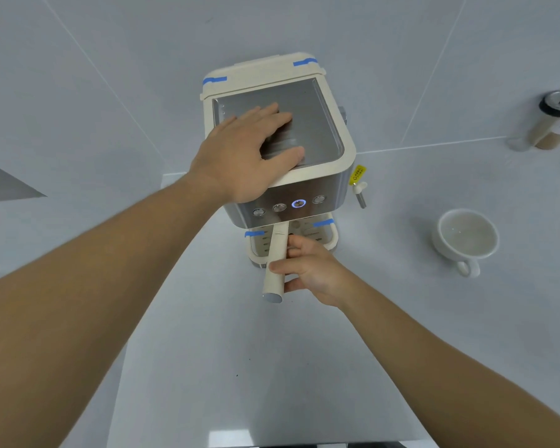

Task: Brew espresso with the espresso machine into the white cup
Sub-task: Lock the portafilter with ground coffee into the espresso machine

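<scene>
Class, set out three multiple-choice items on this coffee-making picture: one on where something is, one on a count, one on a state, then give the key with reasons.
1. Where does the white ceramic cup stand?
A. under the spout
B. on the countertop to the right of the cream and steel espresso machine
C. on top of the machine

2. How many round buttons are on the machine's front panel?
A. two
B. four
C. six

3. What is the right hand doing?
A. gripping the cream portafilter handle
B. lifting the cup
C. resting flat on the counter

Key: 1 B, the cup sits apart from the machine, on its right. 2 B, four buttons show in a row, one button lit blue. 3 A, fingers wrap the handle while the left hand lies flat on the machine's steel top.
</scene>
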Available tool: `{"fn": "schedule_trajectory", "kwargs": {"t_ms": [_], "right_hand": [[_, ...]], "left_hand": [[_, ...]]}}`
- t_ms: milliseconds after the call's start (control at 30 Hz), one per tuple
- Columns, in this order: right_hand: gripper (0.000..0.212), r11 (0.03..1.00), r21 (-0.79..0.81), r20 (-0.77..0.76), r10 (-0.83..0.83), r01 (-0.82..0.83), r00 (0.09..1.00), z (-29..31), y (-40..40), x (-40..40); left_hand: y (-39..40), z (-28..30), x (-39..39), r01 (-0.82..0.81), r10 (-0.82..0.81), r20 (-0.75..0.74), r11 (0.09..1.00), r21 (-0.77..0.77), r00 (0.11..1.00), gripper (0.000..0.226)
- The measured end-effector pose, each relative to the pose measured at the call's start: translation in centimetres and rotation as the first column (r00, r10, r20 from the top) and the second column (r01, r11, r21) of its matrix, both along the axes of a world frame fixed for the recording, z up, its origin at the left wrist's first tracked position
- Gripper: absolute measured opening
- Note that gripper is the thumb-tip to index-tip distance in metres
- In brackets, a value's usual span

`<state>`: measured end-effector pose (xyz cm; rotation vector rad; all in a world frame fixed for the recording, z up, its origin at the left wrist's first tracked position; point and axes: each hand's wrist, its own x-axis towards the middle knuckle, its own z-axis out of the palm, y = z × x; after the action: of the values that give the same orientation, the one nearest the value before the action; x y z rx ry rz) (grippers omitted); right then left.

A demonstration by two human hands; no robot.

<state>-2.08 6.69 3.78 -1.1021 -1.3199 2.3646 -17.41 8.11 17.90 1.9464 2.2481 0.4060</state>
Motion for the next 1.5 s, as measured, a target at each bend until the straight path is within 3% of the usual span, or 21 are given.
{"fn": "schedule_trajectory", "kwargs": {"t_ms": [433, 767, 1133, 1500], "right_hand": [[0.034, 0.987, -0.045, -0.088, -0.156, 0.153, 0.984, -1.0, -1.8, -2.3], [0.052, 0.946, -0.128, -0.13, -0.313, 0.297, 0.941, -1.2, -2.6, -6.5], [0.05, 0.916, -0.188, -0.175, -0.387, 0.355, 0.905, -1.2, -3.2, -8.7], [0.053, 0.892, -0.162, -0.184, -0.448, 0.422, 0.875, -1.0, -3.3, -10.6]], "left_hand": [[0.0, -0.1, -0.2, 0.015, -0.016, 0.006, 1.0, 0.015, 1.0, 0.065], [0.0, 0.0, -0.1, 0.031, -0.031, -0.006, 0.999, 0.027, 0.999, 0.062], [0.6, -0.1, -1.3, 0.079, -0.08, -0.02, 0.996, -0.049, 0.997, 0.066], [1.2, -0.5, -2.5, 0.135, -0.136, -0.012, 0.991, -0.024, 0.991, 0.069]]}}
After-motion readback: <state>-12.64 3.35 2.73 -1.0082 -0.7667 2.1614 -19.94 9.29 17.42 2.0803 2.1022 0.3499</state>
